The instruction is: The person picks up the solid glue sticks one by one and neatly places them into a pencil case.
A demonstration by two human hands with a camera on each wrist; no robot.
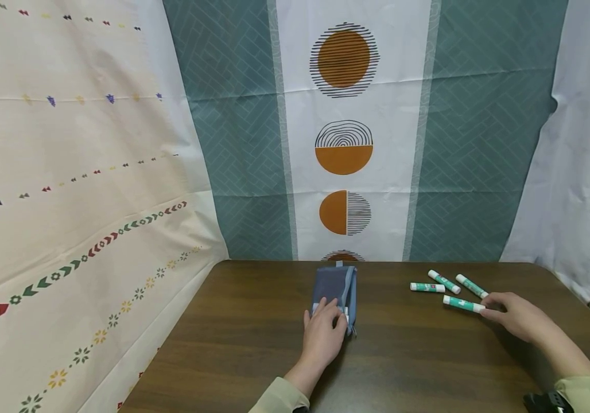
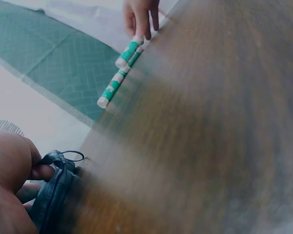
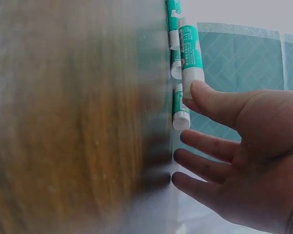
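Observation:
My left hand (image 1: 323, 332) grips the near end of a dark blue zip pencil case (image 1: 330, 282), which lies at the table's far edge. In the left wrist view, its thumb and fingers pinch the case's edge (image 2: 51, 195), beside a small cord loop (image 2: 73, 156). My right hand (image 1: 519, 318) pinches the white end of a green-and-white glue stick (image 3: 190, 53) between thumb and index finger, its other fingers spread. Around it on the table lie three more glue sticks: one at the left (image 1: 427, 287), one behind (image 1: 443, 281), one close to my fingertips (image 1: 472, 285).
The brown wooden table (image 1: 243, 350) ends at a hanging green and white patterned cloth (image 1: 243, 143). A cream cloth (image 1: 68, 201) with small motifs hangs at the left, a white one (image 1: 584, 189) at the right. A black device (image 1: 548, 401) sits at my right wrist.

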